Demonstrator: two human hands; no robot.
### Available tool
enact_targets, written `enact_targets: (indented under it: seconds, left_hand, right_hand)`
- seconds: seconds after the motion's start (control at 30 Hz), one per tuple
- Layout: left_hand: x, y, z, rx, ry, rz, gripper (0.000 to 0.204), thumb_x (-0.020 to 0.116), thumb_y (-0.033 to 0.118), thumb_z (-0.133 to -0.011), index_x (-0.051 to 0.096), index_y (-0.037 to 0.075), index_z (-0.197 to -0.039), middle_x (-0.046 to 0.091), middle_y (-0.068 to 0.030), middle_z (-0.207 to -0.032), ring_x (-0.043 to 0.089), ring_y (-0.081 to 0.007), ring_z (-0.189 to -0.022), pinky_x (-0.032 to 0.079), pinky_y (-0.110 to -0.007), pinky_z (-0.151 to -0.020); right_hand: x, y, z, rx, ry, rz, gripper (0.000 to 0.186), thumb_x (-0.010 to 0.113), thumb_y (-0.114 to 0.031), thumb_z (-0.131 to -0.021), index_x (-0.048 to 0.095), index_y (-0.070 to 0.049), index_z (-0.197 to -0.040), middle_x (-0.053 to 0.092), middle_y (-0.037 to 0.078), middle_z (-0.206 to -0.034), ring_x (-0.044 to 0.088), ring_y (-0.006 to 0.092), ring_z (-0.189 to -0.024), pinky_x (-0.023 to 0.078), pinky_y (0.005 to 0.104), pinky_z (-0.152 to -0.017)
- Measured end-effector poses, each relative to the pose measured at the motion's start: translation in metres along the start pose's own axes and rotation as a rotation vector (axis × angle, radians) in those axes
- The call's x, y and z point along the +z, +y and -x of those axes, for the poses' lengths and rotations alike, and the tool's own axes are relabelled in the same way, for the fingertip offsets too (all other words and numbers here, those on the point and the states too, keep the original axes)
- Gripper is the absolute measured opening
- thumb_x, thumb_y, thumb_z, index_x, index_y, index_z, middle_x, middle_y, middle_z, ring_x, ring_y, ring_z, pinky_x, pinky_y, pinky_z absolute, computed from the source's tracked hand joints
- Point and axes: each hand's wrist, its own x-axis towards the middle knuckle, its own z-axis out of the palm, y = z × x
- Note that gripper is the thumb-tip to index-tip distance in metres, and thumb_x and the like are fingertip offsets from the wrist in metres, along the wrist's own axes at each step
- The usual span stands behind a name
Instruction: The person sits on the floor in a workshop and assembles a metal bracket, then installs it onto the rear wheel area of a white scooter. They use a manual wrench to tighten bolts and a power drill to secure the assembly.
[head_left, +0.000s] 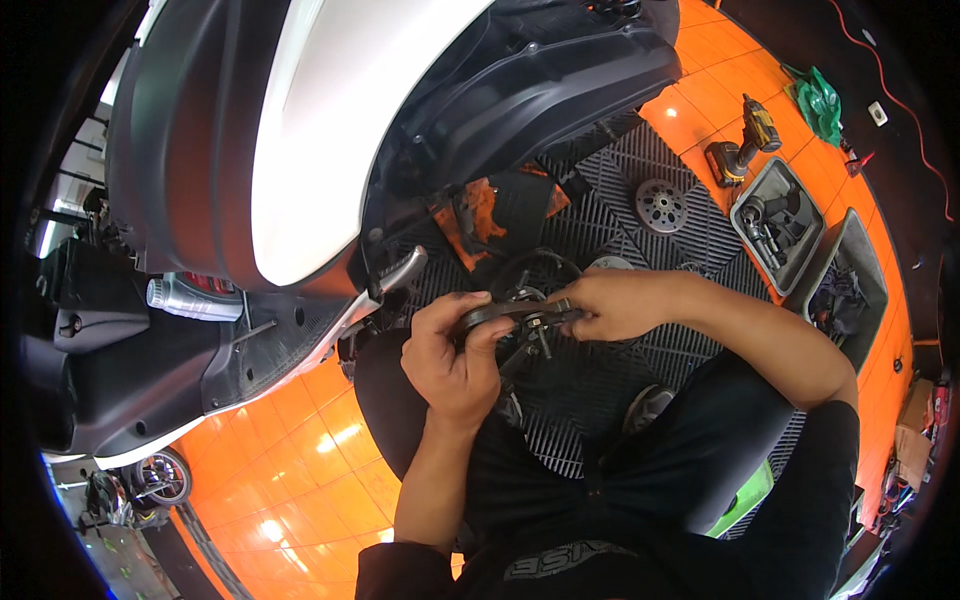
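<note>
My left hand (450, 365) grips the left end of a dark curved metal part (507, 310) with a silver bolt through it, thumb and fingers closed on it. My right hand (615, 305) holds the same part's right end, its fingertips partly hidden behind it. Just beneath and beyond my hands, a dark ring-like assembly (535, 265) and a round silver piece (610, 262) sit on the black ribbed mat (585, 185). A perforated round metal plate (661, 205) lies farther right on that mat.
A white-and-black scooter (325, 120) fills the upper left, a silver bottle (190, 295) on its footboard. To the right are a cordless impact driver (740, 140), a tool tray (775, 225), a parts bin (840, 290) and a green bag (815, 105) on orange tiles (270, 450).
</note>
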Motion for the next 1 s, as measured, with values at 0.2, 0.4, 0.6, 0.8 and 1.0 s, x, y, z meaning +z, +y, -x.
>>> enact_targets:
  seconds: [0.2, 0.4, 0.6, 0.8, 1.0]
  left_hand:
    - [0.003, 0.002, -0.001, 0.032, -0.006, 0.014, 0.03, 0.078, 0.014, -0.079, 0.059, -0.001, -0.096, 0.069, -0.0128, -0.084, 0.068, -0.018, -0.07, 0.053, -0.025, -0.064]
    - [-0.001, 0.004, -0.003, 0.092, -0.024, -0.045, 0.033, 0.079, 0.017, -0.077, 0.059, -0.001, -0.096, 0.069, -0.0122, -0.085, 0.068, -0.0187, -0.069, 0.053, -0.026, -0.063]
    - [-0.001, 0.005, -0.001, 0.095, -0.06, -0.102, 0.033, 0.08, 0.016, -0.076, 0.059, 0.001, -0.096, 0.069, -0.0115, -0.085, 0.069, -0.0193, -0.069, 0.053, -0.025, -0.063]
    - [-0.005, 0.002, -0.001, 0.093, -0.053, -0.117, 0.034, 0.081, 0.016, -0.075, 0.059, 0.001, -0.097, 0.07, -0.0114, -0.084, 0.069, -0.0192, -0.07, 0.054, -0.026, -0.062]
    - [0.0, 0.0, 0.0, 0.136, -0.065, -0.092, 0.034, 0.08, 0.015, -0.077, 0.058, 0.0, -0.099, 0.069, -0.0117, -0.088, 0.068, -0.0178, -0.073, 0.054, -0.026, -0.066]
  right_hand:
    - [-0.006, 0.001, -0.003, 0.007, 0.052, 0.182, 0.041, 0.069, -0.028, -0.082, 0.059, -0.004, -0.113, 0.067, 0.018, -0.082, 0.066, 0.0349, -0.081, 0.049, 0.0447, -0.072]
    - [-0.001, -0.014, -0.001, 0.084, -0.053, 0.049, 0.04, 0.071, -0.026, -0.081, 0.061, -0.003, -0.112, 0.067, 0.015, -0.082, 0.066, 0.0333, -0.084, 0.049, 0.0438, -0.072]
    - [-0.003, -0.003, -0.003, 0.037, 0.009, 0.164, 0.044, 0.073, -0.029, -0.079, 0.062, -0.001, -0.111, 0.067, 0.016, -0.083, 0.066, 0.0329, -0.083, 0.048, 0.0449, -0.071]
    - [0.0, -0.007, -0.005, 0.11, -0.086, -0.075, 0.04, 0.075, -0.027, -0.078, 0.062, -0.002, -0.105, 0.067, 0.016, -0.086, 0.065, 0.0339, -0.088, 0.048, 0.0445, -0.074]
    - [0.001, 0.003, -0.002, -0.007, 0.068, 0.184, 0.039, 0.074, -0.029, -0.08, 0.058, 0.0, -0.1, 0.064, 0.017, -0.081, 0.065, 0.0313, -0.08, 0.047, 0.0415, -0.067]
